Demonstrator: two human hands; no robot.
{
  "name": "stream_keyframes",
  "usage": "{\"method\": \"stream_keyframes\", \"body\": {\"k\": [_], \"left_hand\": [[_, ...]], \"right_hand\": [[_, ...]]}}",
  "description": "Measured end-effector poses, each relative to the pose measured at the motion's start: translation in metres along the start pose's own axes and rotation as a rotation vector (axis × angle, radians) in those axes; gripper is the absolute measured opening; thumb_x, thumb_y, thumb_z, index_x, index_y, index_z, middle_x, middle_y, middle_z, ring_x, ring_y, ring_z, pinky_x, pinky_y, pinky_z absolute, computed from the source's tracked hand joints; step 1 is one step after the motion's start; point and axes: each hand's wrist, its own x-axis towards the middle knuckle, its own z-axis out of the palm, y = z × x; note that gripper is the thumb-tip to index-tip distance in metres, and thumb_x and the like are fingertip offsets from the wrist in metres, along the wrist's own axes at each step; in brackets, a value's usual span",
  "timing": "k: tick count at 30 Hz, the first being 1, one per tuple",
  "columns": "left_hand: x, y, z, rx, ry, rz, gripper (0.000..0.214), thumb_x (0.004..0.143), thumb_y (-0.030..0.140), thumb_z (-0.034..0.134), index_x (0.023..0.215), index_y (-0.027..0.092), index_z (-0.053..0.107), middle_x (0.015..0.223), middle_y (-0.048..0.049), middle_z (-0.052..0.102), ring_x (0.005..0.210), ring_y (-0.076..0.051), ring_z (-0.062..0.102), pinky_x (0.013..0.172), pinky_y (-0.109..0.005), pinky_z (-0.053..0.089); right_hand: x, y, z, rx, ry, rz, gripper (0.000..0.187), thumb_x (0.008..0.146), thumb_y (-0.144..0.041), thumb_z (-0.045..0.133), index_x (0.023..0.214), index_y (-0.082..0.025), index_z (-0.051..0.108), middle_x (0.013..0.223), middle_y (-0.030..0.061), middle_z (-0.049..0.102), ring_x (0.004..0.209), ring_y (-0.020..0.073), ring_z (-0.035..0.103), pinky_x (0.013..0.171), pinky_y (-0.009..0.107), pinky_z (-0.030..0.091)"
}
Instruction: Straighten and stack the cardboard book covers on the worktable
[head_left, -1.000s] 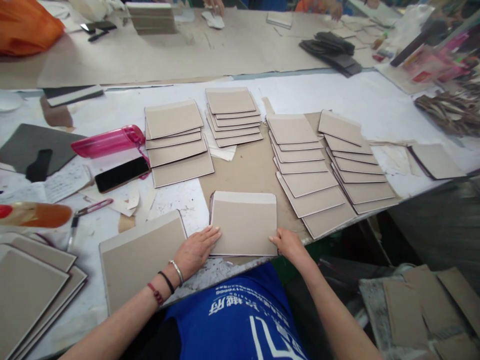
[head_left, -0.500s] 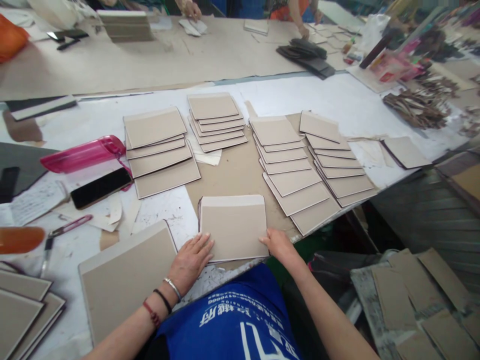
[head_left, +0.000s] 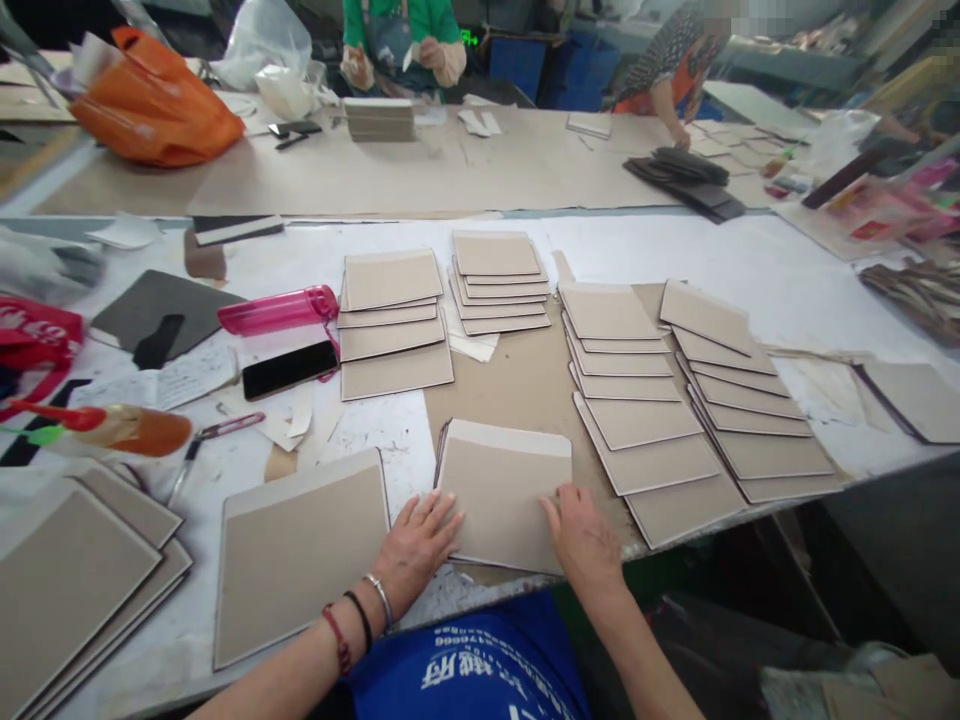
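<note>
A small stack of beige panels with dark edges (head_left: 510, 490) lies at the table's near edge, in front of my body. My left hand (head_left: 420, 545) rests flat on its left edge, fingers stretched out and slightly spread. At the right edge is my right hand (head_left: 585, 535), its thumb over the top panel and its fingers apart along the side. Neither hand lifts anything. To the left of my left hand lies a larger beige panel (head_left: 300, 560), flat on the white table covering.
Overlapping rows of similar panels (head_left: 397, 355) stand behind and to the right (head_left: 667, 440). A phone (head_left: 291, 370), pink case (head_left: 277, 310), glue bottle (head_left: 135, 428) and more panels (head_left: 75, 570) occupy the left. Two people work at the far table (head_left: 517, 185).
The view has tilted up and swung left. My right hand has shifted from gripping the stack's right edge to lying over it. The stack now sits slightly turned.
</note>
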Motion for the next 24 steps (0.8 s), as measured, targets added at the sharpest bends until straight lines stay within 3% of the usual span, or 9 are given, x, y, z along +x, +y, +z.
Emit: {"method": "stream_keyframes", "body": {"k": [2, 4, 6, 9, 15, 18, 20, 24], "left_hand": [[0.001, 0.000, -0.002, 0.003, -0.019, 0.003, 0.036, 0.078, 0.027, 0.055, 0.114, 0.027, 0.052, 0.124, -0.0070, 0.052, 0.115, -0.026, 0.046, 0.093, -0.045, 0.038], [0.002, -0.001, -0.003, 0.003, -0.031, 0.009, 0.037, 0.078, 0.026, 0.055, 0.114, 0.028, 0.051, 0.123, -0.0068, 0.052, 0.115, -0.027, 0.046, 0.092, -0.045, 0.038], [0.002, -0.002, -0.005, -0.003, -0.031, 0.018, 0.036, 0.078, 0.026, 0.053, 0.114, 0.029, 0.051, 0.122, -0.0062, 0.053, 0.114, -0.026, 0.046, 0.092, -0.045, 0.037], [0.004, 0.002, -0.012, -0.017, 0.017, 0.024, 0.033, 0.079, 0.026, 0.050, 0.112, 0.028, 0.052, 0.119, -0.0056, 0.055, 0.112, -0.026, 0.046, 0.093, -0.049, 0.036], [0.037, 0.020, -0.018, -0.107, 0.113, -0.120, 0.017, 0.079, 0.027, 0.046, 0.079, 0.019, 0.061, 0.107, -0.0102, 0.057, 0.111, -0.027, 0.046, 0.100, -0.052, 0.029], [0.060, 0.024, -0.001, -0.134, 0.173, -0.143, 0.031, 0.081, 0.032, 0.045, 0.103, 0.014, 0.058, 0.127, -0.0167, 0.045, 0.124, -0.030, 0.032, 0.101, -0.050, 0.028], [0.070, 0.025, 0.013, -0.132, 0.172, -0.166, 0.048, 0.081, 0.036, 0.044, 0.124, 0.014, 0.043, 0.136, -0.0181, 0.035, 0.128, -0.030, 0.025, 0.101, -0.050, 0.027], [0.073, 0.025, 0.026, -0.119, 0.138, -0.194, 0.059, 0.080, 0.039, 0.045, 0.133, 0.019, 0.029, 0.142, -0.0151, 0.025, 0.131, -0.030, 0.019, 0.103, -0.050, 0.022]], "right_hand": [[0.007, -0.009, 0.013, 0.063, 0.192, -0.137, 0.041, 0.084, -0.038, 0.043, 0.116, -0.013, 0.049, 0.120, 0.0170, 0.049, 0.111, 0.0260, 0.045, 0.089, 0.037, 0.038], [0.013, -0.014, 0.031, 0.113, 0.293, -0.274, 0.054, 0.081, -0.041, 0.046, 0.127, -0.014, 0.039, 0.135, 0.0161, 0.033, 0.125, 0.0290, 0.027, 0.099, 0.044, 0.025], [0.016, -0.015, 0.050, 0.134, 0.306, -0.355, 0.057, 0.080, -0.040, 0.048, 0.131, -0.017, 0.036, 0.141, 0.0142, 0.024, 0.128, 0.0300, 0.018, 0.102, 0.048, 0.018], [0.016, -0.013, 0.069, 0.145, 0.290, -0.361, 0.058, 0.079, -0.038, 0.048, 0.132, -0.020, 0.034, 0.143, 0.0133, 0.019, 0.130, 0.0301, 0.014, 0.102, 0.049, 0.016], [0.015, -0.013, 0.071, 0.169, 0.277, -0.341, 0.063, 0.078, -0.041, 0.050, 0.134, -0.024, 0.029, 0.144, 0.0117, 0.014, 0.131, 0.0301, 0.012, 0.103, 0.049, 0.015], [0.015, -0.013, 0.070, 0.173, 0.265, -0.337, 0.063, 0.078, -0.041, 0.051, 0.134, -0.024, 0.029, 0.144, 0.0116, 0.014, 0.131, 0.0301, 0.012, 0.103, 0.049, 0.015], [0.016, -0.013, 0.071, 0.184, 0.260, -0.340, 0.063, 0.078, -0.039, 0.051, 0.135, -0.025, 0.028, 0.145, 0.0111, 0.014, 0.131, 0.0300, 0.013, 0.103, 0.049, 0.015], [0.016, -0.012, 0.073, 0.207, 0.244, -0.335, 0.065, 0.077, -0.035, 0.051, 0.136, -0.027, 0.024, 0.145, 0.0103, 0.012, 0.130, 0.0302, 0.014, 0.103, 0.050, 0.017]]}}
